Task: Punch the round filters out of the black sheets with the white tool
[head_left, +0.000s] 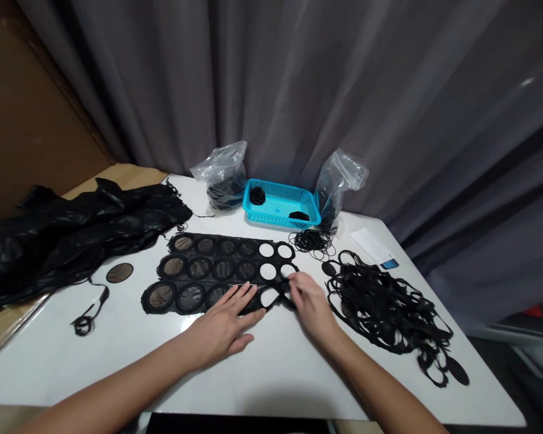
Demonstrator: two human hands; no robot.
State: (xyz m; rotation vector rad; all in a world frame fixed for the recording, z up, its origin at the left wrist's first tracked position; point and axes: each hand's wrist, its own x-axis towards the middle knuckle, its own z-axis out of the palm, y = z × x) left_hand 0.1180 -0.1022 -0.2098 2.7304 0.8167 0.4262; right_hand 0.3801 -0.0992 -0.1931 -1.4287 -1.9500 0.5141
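A black mesh sheet (194,269) lies flat on the white table (95,361), punched with rows of round openings. Most openings hold dark translucent discs, while those at the right end show bare table through them. My left hand (224,325) rests flat on the sheet's lower edge with its fingers spread. My right hand (311,304) pinches the black strip at the sheet's right end, between the last openings. The fingers hide part of that strip.
A tangled heap of black cut mesh (389,307) lies to the right, and a large black pile (72,238) lies to the left. At the back stand a turquoise basket (280,203) and plastic bags (221,178). Black rubber rings (312,242) lie in front of the basket.
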